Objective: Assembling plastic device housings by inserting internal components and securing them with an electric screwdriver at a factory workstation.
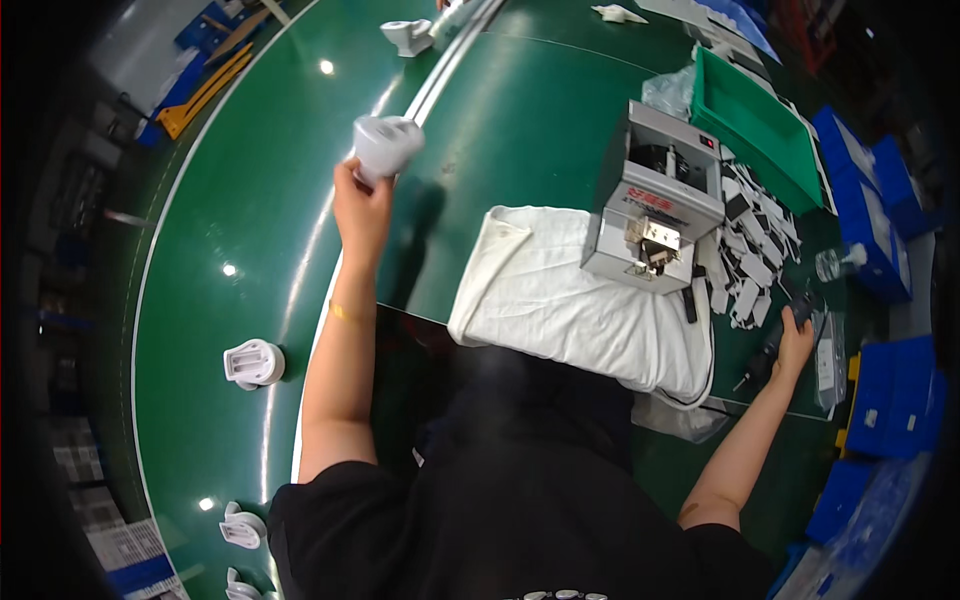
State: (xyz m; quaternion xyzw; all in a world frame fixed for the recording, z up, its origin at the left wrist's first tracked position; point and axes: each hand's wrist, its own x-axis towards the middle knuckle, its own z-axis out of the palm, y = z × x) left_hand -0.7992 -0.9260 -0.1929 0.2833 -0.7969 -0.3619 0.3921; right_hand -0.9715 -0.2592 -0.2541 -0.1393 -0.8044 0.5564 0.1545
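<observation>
My left hand (364, 207) is raised over the green surface at the left, its fingers closed on a rounded white plastic housing (387, 146). The housing is smeared by motion, so its details do not show. Out to the right, my right hand (796, 344) is wrapped round a dark electric screwdriver (764, 360), whose thin bit points down and to the left. Between the hands, a grey screw feeder (660, 205) stands at the far edge of a folded white cloth (560, 300). Beside the feeder lies a heap of small flat white and dark pieces (752, 250).
Similar white housings (254, 364) sit spaced along the green belt (215, 290) at the left, another (407, 38) at the far end. A green bin (755, 130) is behind the feeder. Right of it are a clear pump bottle (838, 262) and blue bins (890, 395).
</observation>
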